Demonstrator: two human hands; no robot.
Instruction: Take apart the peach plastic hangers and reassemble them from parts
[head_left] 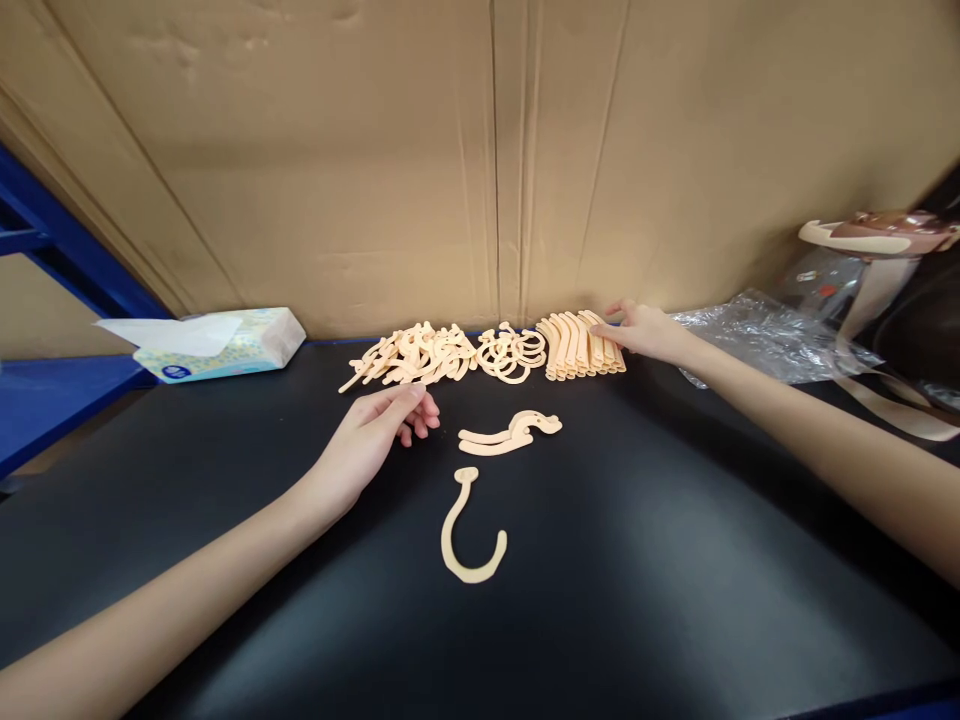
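My left hand [375,435] rests on the black table [675,560], fingers loosely curled and holding nothing, just below a heap of pale orange plastic parts [409,357]. My right hand [643,330] reaches to the back, its fingers closed on the right end of a row of stacked pale orange strips [577,347]. A pile of ring-shaped pieces [514,352] lies between heap and row. Nearer me lie a small stack of flat curved pieces [510,433] and a single hook-shaped piece [469,530].
A cardboard sheet [480,150] forms the back wall. A tissue pack [217,343] sits at the back left beside a blue shelf frame [67,250]. Crumpled clear plastic [765,335] and a pink-brown object with beige straps [877,240] lie at the right.
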